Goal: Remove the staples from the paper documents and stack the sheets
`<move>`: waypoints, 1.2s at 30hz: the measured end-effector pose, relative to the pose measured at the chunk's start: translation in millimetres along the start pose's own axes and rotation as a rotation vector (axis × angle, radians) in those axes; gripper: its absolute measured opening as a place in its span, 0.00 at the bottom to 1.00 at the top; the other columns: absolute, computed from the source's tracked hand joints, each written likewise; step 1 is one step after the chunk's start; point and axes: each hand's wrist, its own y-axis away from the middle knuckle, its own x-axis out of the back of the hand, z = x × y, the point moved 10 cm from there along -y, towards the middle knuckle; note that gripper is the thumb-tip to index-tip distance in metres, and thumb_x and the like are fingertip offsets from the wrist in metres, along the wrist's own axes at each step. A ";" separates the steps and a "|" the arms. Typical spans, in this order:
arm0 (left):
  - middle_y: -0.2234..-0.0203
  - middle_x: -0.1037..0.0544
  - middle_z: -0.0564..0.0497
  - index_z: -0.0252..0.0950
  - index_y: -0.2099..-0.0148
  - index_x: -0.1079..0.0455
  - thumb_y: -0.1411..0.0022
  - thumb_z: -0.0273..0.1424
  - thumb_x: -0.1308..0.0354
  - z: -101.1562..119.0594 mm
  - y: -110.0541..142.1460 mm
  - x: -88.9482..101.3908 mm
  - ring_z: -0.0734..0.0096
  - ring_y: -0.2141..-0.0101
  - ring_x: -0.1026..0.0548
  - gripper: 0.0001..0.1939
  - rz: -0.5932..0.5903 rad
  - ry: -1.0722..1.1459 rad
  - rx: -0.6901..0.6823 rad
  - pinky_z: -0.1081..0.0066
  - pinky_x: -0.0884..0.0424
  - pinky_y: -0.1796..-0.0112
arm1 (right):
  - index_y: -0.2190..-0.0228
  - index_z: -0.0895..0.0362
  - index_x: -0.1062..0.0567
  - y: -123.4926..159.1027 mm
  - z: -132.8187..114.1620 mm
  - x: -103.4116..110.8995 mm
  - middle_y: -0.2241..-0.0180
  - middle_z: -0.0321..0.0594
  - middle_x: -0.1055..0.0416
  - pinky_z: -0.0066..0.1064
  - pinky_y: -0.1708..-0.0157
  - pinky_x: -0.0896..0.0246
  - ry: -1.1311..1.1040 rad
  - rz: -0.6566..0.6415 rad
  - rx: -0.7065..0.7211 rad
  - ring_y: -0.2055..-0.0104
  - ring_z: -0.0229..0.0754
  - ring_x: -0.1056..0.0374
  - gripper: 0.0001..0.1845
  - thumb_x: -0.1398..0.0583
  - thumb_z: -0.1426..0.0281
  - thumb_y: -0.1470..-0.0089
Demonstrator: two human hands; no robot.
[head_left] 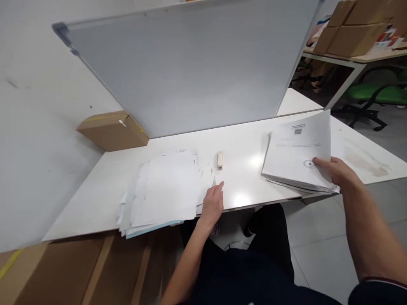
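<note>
My left hand (212, 204) rests on the right edge of a loose, untidy pile of white sheets (165, 190) at the table's front left, index finger stretched out, nothing gripped. My right hand (333, 169) holds the near right corner of a thick stack of printed papers (297, 150); its top sheet curls upward. A small beige stapler (220, 160) lies on the white table (248, 169) between the two piles, just beyond my left fingertip.
A large whiteboard (190, 67) leans upright along the table's back. A cardboard box (111, 130) sits at the back left, flat cardboard (79, 271) at the front left. Boxes on another table (356, 29) and a green chair (378, 95) stand at the far right.
</note>
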 end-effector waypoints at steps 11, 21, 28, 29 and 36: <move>0.49 0.35 0.43 0.40 0.43 0.39 0.46 0.37 0.42 -76.3 43.2 67.2 0.52 0.48 0.39 0.27 -0.065 -0.359 0.195 0.56 0.40 0.50 | 0.43 0.69 0.45 23.9 -35.3 2.0 0.49 0.69 0.41 0.44 0.57 0.48 0.464 0.402 0.267 0.51 0.57 0.40 0.33 0.47 0.62 0.45; 0.59 0.28 0.44 0.39 0.55 0.32 0.37 0.34 0.53 -68.1 36.2 59.4 0.57 0.57 0.33 0.12 -0.062 -0.429 0.163 0.60 0.37 0.59 | 0.54 0.60 0.32 120.8 -50.7 -186.7 0.57 0.50 0.31 0.36 0.63 0.36 0.099 -0.110 0.663 0.67 0.42 0.32 0.21 0.48 0.61 0.45; 0.69 0.26 0.46 0.35 0.61 0.32 0.36 0.27 0.54 -31.3 35.2 74.9 0.66 0.65 0.30 0.10 0.212 -0.249 0.001 0.66 0.33 0.62 | 0.56 0.57 0.31 157.1 -53.9 -247.1 0.62 0.44 0.28 0.32 0.67 0.35 -0.166 -0.507 0.493 0.70 0.40 0.30 0.20 0.47 0.57 0.45; 0.69 0.26 0.47 0.34 0.61 0.32 0.37 0.26 0.53 -21.8 35.5 75.1 0.67 0.65 0.30 0.09 0.229 -0.211 -0.019 0.67 0.33 0.63 | 0.56 0.57 0.31 160.8 -53.2 -255.5 0.63 0.44 0.28 0.32 0.68 0.34 -0.208 -0.585 0.447 0.71 0.40 0.30 0.21 0.47 0.55 0.45; 0.77 0.31 0.51 0.35 0.70 0.35 0.39 0.24 0.50 42.5 39.5 53.2 0.71 0.70 0.34 0.07 0.185 -0.003 -0.128 0.70 0.36 0.68 | 0.58 0.59 0.32 171.1 -45.5 -292.7 0.64 0.47 0.28 0.32 0.73 0.33 -0.507 -0.947 0.071 0.73 0.40 0.29 0.29 0.51 0.47 0.46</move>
